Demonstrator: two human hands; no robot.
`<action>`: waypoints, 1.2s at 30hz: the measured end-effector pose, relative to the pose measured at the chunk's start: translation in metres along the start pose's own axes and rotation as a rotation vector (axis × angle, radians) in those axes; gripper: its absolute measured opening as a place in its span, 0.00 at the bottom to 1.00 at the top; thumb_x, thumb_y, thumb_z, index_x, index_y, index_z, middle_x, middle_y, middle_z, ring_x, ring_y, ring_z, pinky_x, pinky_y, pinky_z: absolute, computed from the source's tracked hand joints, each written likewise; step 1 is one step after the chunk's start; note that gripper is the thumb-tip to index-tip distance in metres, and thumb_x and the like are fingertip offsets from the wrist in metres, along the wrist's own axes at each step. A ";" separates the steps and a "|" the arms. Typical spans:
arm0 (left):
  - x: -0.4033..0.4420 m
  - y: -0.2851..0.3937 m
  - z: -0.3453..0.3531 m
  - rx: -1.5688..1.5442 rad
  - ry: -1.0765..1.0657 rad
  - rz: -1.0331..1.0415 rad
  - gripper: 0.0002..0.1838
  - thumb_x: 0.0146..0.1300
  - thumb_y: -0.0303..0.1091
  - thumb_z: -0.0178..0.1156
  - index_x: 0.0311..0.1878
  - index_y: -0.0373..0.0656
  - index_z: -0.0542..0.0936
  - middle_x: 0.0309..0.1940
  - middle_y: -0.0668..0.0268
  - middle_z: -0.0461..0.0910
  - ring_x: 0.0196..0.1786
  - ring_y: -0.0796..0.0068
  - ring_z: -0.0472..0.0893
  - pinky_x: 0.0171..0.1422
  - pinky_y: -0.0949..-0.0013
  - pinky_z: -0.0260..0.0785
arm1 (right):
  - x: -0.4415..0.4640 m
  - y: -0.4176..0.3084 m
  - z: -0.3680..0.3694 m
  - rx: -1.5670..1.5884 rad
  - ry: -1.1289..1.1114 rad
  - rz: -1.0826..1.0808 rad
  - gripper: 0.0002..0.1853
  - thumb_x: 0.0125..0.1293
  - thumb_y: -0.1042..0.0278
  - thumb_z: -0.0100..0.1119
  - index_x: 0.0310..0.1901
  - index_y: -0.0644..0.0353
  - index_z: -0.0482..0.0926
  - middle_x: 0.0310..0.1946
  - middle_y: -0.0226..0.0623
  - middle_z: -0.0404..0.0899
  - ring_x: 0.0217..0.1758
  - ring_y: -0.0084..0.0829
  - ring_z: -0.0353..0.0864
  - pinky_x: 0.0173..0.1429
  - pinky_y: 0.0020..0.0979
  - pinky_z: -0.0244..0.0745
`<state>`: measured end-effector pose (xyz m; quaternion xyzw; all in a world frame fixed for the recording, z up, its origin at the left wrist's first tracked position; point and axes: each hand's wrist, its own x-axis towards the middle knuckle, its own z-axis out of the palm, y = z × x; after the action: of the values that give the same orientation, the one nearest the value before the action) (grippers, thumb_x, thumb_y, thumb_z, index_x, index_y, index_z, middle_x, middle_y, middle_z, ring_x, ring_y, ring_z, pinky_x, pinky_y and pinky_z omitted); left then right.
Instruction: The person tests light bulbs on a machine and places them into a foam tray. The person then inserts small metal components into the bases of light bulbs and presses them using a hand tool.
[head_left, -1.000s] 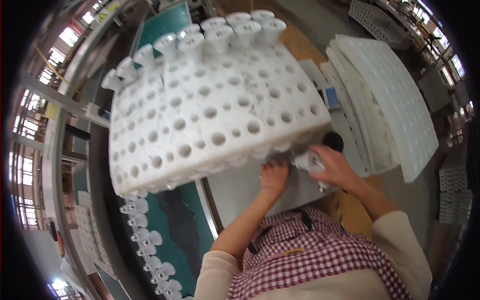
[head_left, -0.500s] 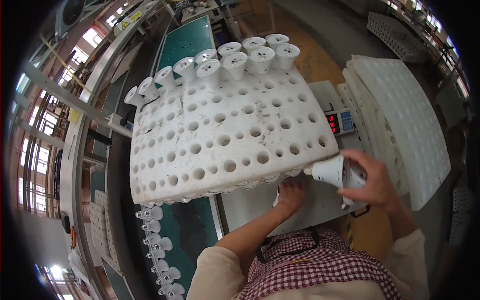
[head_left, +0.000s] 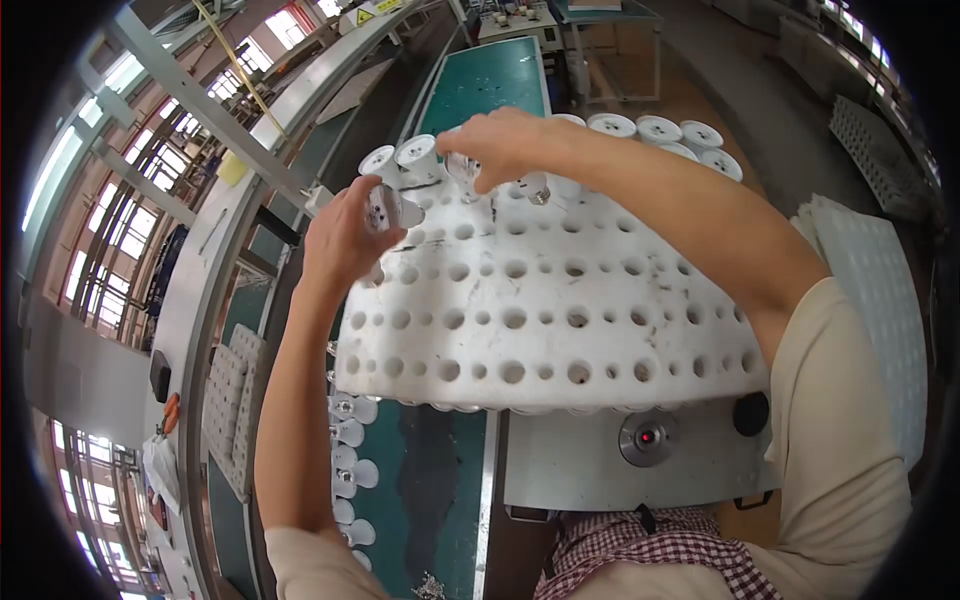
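My left hand (head_left: pixel 342 238) is closed around a white light bulb body (head_left: pixel 386 208), above the left edge of the white foam tray (head_left: pixel 545 294). Near the tray's far row, my right hand (head_left: pixel 503 148) grips another white bulb body (head_left: pixel 462 172). A second bulb (head_left: pixel 534 187) with a metal screw base hangs under the same hand, apparently held by it too. Upright bulb bodies (head_left: pixel 416 152) with flat round tops stand along the tray's far side; my right forearm hides part of that row. The nearer rows of holes show no bulbs.
Below the tray sits a grey metal box (head_left: pixel 560 470) with a round socket (head_left: pixel 647 438) glowing red and a black knob (head_left: pixel 751 413). More bulbs (head_left: pixel 350 470) lie on the green conveyor belt (head_left: pixel 455 480) at left. Foam trays (head_left: pixel 870 290) are stacked at right.
Both hands have moved from the tray's near edge up to its far left. My left hand now holds a bulb body. The view has shifted, revealing the red-lit socket.
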<state>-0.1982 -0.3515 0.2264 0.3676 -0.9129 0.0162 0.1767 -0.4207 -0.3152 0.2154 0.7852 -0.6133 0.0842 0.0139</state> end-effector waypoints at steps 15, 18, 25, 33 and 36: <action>0.108 -0.049 0.039 -0.016 -0.480 0.112 0.27 0.56 0.48 0.61 0.57 0.46 0.73 0.48 0.55 0.78 0.49 0.59 0.78 0.53 0.61 0.69 | 0.006 0.021 0.080 -0.113 0.317 -0.067 0.34 0.60 0.44 0.53 0.63 0.53 0.59 0.61 0.50 0.60 0.60 0.48 0.65 0.63 0.46 0.56; 0.112 -0.071 0.054 -0.041 -0.036 -0.070 0.29 0.57 0.55 0.56 0.55 0.44 0.74 0.43 0.51 0.78 0.49 0.55 0.77 0.52 0.61 0.68 | -0.022 0.009 0.053 -0.058 0.500 -0.187 0.32 0.60 0.46 0.54 0.61 0.56 0.62 0.57 0.48 0.65 0.59 0.44 0.64 0.60 0.44 0.57; 0.114 -0.093 0.116 0.001 -0.035 -0.099 0.44 0.59 0.68 0.40 0.67 0.39 0.56 0.62 0.51 0.64 0.63 0.53 0.65 0.63 0.48 0.54 | -0.129 -0.040 0.023 0.325 0.534 -0.356 0.25 0.53 0.58 0.64 0.49 0.62 0.71 0.40 0.40 0.73 0.46 0.38 0.70 0.53 0.37 0.63; -0.034 -0.071 0.052 -0.503 0.431 0.015 0.23 0.58 0.37 0.59 0.54 0.35 0.71 0.40 0.52 0.77 0.43 0.58 0.77 0.50 0.65 0.68 | -0.203 -0.130 0.058 0.777 0.089 -0.508 0.11 0.52 0.66 0.64 0.36 0.58 0.79 0.29 0.33 0.77 0.34 0.34 0.75 0.38 0.30 0.71; -0.180 -0.060 0.041 -0.446 0.446 -0.212 0.15 0.55 0.27 0.61 0.47 0.36 0.75 0.35 0.57 0.78 0.37 0.68 0.79 0.44 0.70 0.70 | -0.195 -0.163 0.103 0.950 -0.188 -0.455 0.11 0.55 0.65 0.61 0.38 0.58 0.79 0.30 0.36 0.77 0.35 0.37 0.76 0.40 0.33 0.72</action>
<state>-0.0505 -0.2823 0.1217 0.4004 -0.7894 -0.1224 0.4489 -0.2968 -0.1008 0.0983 0.8223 -0.3207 0.2768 -0.3799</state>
